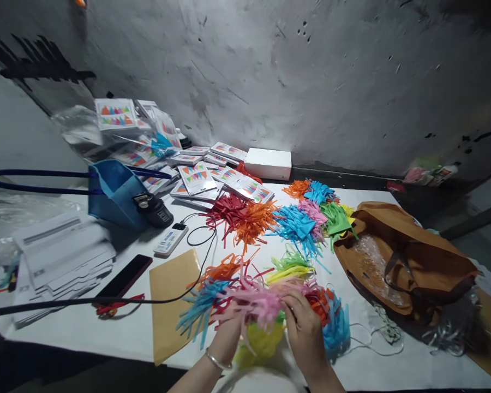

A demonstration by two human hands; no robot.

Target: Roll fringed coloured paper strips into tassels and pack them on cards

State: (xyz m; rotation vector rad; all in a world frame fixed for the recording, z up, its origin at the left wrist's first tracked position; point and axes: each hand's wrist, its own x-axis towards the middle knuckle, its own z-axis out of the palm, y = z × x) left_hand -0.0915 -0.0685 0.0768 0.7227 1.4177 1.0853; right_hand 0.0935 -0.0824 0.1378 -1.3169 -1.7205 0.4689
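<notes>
White table (85,333) w/ paper tassel piles (294,224); L hand (229,334) & R hand (306,327) both clamped on pink tassel (256,303).

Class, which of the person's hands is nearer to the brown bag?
Right. The right hand sits left of the brown bag, not touching it, among the paper tassels; the left hand, wearing a bangle, lies farther left.

L hand (229,334) wears a thin silver-tone bangle (217,360) at the wrist, well back from the fingers; R hand (305,327) bare, forearms uncovered.
</notes>
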